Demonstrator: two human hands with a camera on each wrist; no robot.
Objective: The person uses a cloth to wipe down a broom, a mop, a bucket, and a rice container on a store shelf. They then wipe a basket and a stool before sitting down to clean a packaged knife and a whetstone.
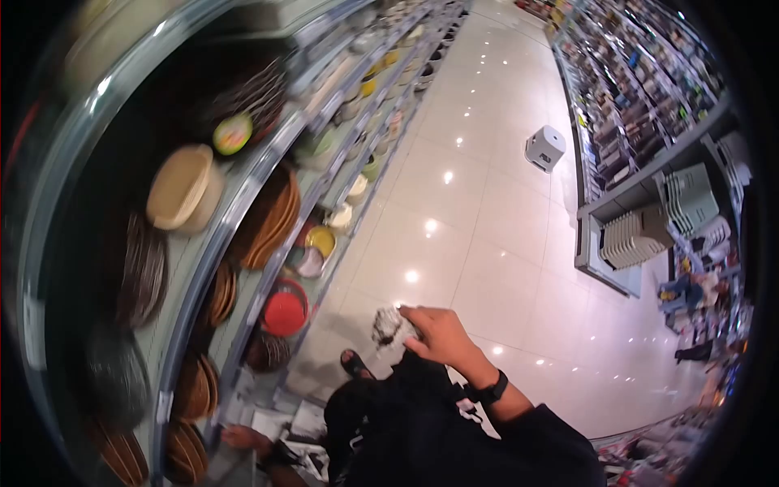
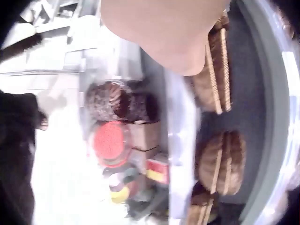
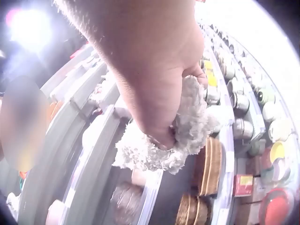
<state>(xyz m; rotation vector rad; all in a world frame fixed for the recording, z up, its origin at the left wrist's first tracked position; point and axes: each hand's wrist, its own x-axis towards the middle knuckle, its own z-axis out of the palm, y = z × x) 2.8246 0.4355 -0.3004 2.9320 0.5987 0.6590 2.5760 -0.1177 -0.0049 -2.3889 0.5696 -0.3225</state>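
Observation:
A white, fluffy cloth [image 1: 391, 328] is bunched in my right hand [image 1: 442, 335], out over the floor beside the shelves. The right wrist view shows the fingers of this hand [image 3: 159, 93] curled into the cloth [image 3: 187, 126], its ends hanging below. Down at the lower left, my left hand [image 1: 245, 438] is by the front edge of a shelf holding brown woven baskets [image 1: 185, 451]. The left wrist view has only part of that hand [image 2: 168, 33], in front of the shelf edge and the baskets [image 2: 222, 161]; its fingers are hidden there and blurred in the head view.
Shelves on the left carry a beige tub [image 1: 182, 188], a red container [image 1: 285, 312] and rows of pots. A tiled floor [image 1: 438, 203] runs between them and the right-hand shelves, with a white stool [image 1: 545, 148] and stacked bins [image 1: 637, 238]. A sandalled foot [image 1: 355, 363] shows below.

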